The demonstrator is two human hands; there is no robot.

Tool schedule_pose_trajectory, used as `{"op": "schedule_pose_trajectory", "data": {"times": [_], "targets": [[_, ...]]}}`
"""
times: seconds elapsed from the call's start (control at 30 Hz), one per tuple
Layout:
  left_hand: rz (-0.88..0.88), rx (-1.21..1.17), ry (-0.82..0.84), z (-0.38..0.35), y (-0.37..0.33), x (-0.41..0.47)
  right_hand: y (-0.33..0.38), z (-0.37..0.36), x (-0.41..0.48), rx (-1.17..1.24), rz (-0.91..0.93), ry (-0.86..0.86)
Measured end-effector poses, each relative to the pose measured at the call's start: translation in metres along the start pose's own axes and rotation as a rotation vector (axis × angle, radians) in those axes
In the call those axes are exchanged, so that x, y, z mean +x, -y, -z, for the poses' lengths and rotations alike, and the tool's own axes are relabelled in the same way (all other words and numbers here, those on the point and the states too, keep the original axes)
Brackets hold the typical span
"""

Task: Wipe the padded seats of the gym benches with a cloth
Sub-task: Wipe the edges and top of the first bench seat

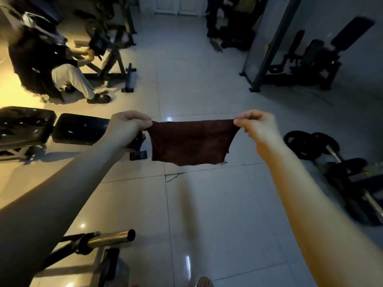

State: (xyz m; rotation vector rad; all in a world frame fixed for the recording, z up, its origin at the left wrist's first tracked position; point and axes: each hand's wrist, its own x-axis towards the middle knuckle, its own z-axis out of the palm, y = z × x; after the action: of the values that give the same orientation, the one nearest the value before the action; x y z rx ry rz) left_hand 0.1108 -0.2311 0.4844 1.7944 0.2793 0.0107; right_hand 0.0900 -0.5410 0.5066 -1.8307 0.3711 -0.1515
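A dark brown cloth (190, 141) hangs stretched in the air in front of me over the tiled floor. My left hand (126, 127) pinches its upper left corner and my right hand (257, 127) pinches its upper right corner. A black padded gym bench (78, 128) stands low at the left, its seat pad just beyond my left hand and a second pad (24, 125) further left. Part of the bench's foot is hidden behind my left wrist and the cloth.
A crouching person (41, 59) works at a machine at the back left. A barbell with weight plates (306, 145) lies on the floor at the right. A bar end (112, 238) juts out at the bottom left. Machines (306, 59) stand at the back right.
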Motion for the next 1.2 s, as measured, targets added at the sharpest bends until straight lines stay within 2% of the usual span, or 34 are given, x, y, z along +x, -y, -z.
{"op": "schedule_pose_trajectory", "data": {"times": [0.13,0.27,0.43,0.57,0.7,0.8,0.9,0.97,1.0,1.07,1.1,1.17,1.2], "targets": [[-0.075,-0.023,-0.009,-0.012,-0.035,0.005,0.020,0.025,0.005,-0.018,0.058,-0.069],[-0.088,-0.018,0.001,-0.023,-0.053,0.008,0.035,0.039,0.012,-0.122,0.043,-0.050],[0.010,0.082,0.130,-0.023,-0.062,0.029,0.052,0.048,0.022,-0.338,-0.017,0.151],[0.009,0.106,0.191,-0.020,-0.056,0.032,0.060,0.045,0.028,-0.558,-0.014,0.231],[-0.062,0.320,0.340,-0.019,-0.053,0.030,0.062,0.042,0.033,-0.772,-0.045,0.310],[-0.135,0.440,0.350,-0.018,-0.048,0.030,0.066,0.046,0.034,-0.800,-0.050,0.450],[-0.122,0.482,0.437,-0.005,-0.052,0.031,0.074,0.053,0.031,-0.849,-0.001,0.490],[-0.123,0.421,0.514,0.006,-0.056,0.027,0.075,0.062,0.028,-0.791,0.052,0.517],[-0.123,0.330,0.550,0.011,-0.057,0.023,0.074,0.068,0.027,-0.680,0.086,0.569],[-0.072,0.069,0.636,0.020,-0.054,0.018,0.063,0.077,0.023,-0.237,0.086,0.722],[-0.017,-0.062,0.678,0.022,-0.049,0.017,0.055,0.076,0.023,-0.003,0.023,0.759],[0.090,-0.187,0.709,0.020,-0.034,0.019,0.035,0.063,0.027,0.249,-0.140,0.679],[0.126,-0.161,0.681,0.016,-0.025,0.019,0.024,0.052,0.030,0.236,-0.191,0.586]]}}
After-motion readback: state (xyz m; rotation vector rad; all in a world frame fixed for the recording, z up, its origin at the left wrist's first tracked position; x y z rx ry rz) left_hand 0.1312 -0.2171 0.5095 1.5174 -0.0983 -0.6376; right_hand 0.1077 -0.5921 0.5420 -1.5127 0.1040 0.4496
